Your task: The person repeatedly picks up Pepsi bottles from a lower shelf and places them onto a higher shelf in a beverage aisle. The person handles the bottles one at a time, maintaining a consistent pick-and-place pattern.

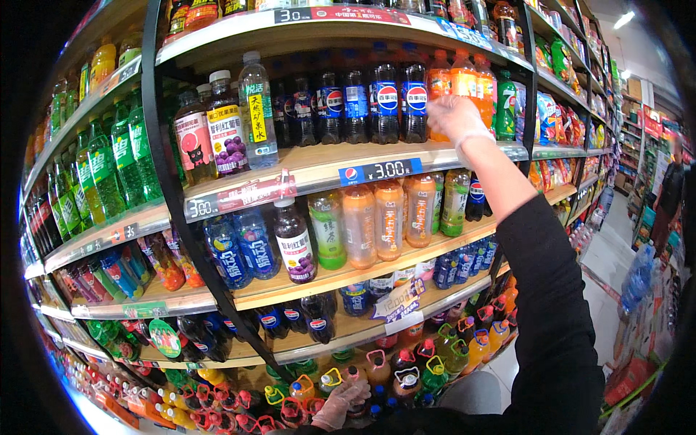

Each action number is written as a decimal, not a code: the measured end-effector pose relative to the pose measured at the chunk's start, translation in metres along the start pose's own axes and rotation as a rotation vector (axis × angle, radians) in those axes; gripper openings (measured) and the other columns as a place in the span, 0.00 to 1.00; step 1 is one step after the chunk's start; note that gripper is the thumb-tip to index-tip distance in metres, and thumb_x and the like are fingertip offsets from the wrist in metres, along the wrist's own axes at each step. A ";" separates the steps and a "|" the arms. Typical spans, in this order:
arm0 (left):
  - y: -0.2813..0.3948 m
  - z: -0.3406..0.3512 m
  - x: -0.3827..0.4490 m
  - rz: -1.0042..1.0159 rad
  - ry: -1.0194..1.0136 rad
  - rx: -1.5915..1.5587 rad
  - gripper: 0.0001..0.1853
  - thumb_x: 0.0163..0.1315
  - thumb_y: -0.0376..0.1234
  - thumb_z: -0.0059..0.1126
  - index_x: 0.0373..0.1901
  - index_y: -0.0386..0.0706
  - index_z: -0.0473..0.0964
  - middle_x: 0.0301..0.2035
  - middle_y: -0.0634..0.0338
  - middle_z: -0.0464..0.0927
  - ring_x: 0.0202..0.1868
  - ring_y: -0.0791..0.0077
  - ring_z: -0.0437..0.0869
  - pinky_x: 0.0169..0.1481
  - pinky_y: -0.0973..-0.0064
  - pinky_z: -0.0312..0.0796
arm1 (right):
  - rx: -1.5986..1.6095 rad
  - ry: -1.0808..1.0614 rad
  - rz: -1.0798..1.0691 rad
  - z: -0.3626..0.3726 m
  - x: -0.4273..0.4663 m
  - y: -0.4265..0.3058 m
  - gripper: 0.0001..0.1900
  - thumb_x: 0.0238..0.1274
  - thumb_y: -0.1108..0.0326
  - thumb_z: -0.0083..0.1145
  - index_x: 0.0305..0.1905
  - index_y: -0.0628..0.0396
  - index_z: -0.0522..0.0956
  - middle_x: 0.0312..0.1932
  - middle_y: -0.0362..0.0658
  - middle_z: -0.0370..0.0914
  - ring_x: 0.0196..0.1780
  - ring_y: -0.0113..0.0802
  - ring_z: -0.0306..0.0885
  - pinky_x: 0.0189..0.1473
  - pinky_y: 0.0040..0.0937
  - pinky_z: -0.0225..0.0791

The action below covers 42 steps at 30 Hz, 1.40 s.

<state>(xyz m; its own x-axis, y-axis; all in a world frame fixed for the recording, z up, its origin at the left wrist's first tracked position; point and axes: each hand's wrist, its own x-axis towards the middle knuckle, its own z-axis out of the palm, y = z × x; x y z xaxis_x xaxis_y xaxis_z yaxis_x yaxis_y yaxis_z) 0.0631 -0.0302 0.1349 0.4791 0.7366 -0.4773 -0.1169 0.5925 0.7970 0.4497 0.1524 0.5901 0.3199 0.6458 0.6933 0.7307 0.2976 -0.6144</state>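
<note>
My right hand (459, 117), in a thin clear glove, reaches to the upper middle shelf (337, 155). Its bent fingers are in front of an orange soda bottle (439, 70), beside the rightmost Pepsi bottle (414, 103). Whether they touch either one is unclear. Several dark Pepsi bottles stand in a row to the left, with a tall clear water bottle (258, 109) and a grape juice bottle (225, 122) beyond them. Low down, my gloved left hand (343, 402) is near the handled bottles at the shelf's foot; its grip cannot be made out.
Orange-sleeved tea bottles (389, 220) and a grape juice bottle (294, 239) stand one shelf below. Black uprights (176, 163) divide the shelving. Large bottles with loop handles (435, 375) crowd the floor. At right, an aisle (601, 261) runs back past snack bags, with a person (671, 190) there.
</note>
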 end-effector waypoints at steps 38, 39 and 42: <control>-0.028 -0.019 0.041 0.332 -0.196 0.184 0.18 0.77 0.47 0.61 0.51 0.40 0.80 0.42 0.61 0.83 0.43 0.73 0.83 0.49 0.71 0.73 | 0.888 -0.162 0.344 0.012 -0.019 -0.046 0.26 0.57 0.49 0.74 0.53 0.53 0.79 0.36 0.46 0.85 0.29 0.38 0.84 0.32 0.41 0.83; -0.029 -0.016 0.039 0.353 -0.196 0.220 0.18 0.78 0.47 0.59 0.48 0.41 0.80 0.39 0.62 0.82 0.40 0.74 0.81 0.46 0.72 0.72 | 0.911 -0.156 0.370 0.005 -0.038 -0.048 0.26 0.57 0.48 0.74 0.53 0.54 0.79 0.35 0.45 0.85 0.29 0.39 0.85 0.32 0.40 0.83; -0.038 -0.039 0.041 0.260 -0.189 0.150 0.26 0.75 0.48 0.63 0.62 0.37 0.78 0.47 0.61 0.84 0.50 0.76 0.82 0.58 0.75 0.72 | 1.022 -0.299 0.348 0.013 -0.091 -0.041 0.25 0.59 0.52 0.75 0.55 0.55 0.79 0.40 0.43 0.86 0.37 0.36 0.86 0.42 0.39 0.84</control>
<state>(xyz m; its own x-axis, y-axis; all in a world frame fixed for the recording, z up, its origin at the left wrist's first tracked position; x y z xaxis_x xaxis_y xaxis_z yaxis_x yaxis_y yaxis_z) 0.0534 -0.0096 0.0710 0.6045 0.7748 -0.1854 -0.1340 0.3283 0.9350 0.3825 0.0911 0.5474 0.1518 0.9085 0.3895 -0.2525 0.4166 -0.8733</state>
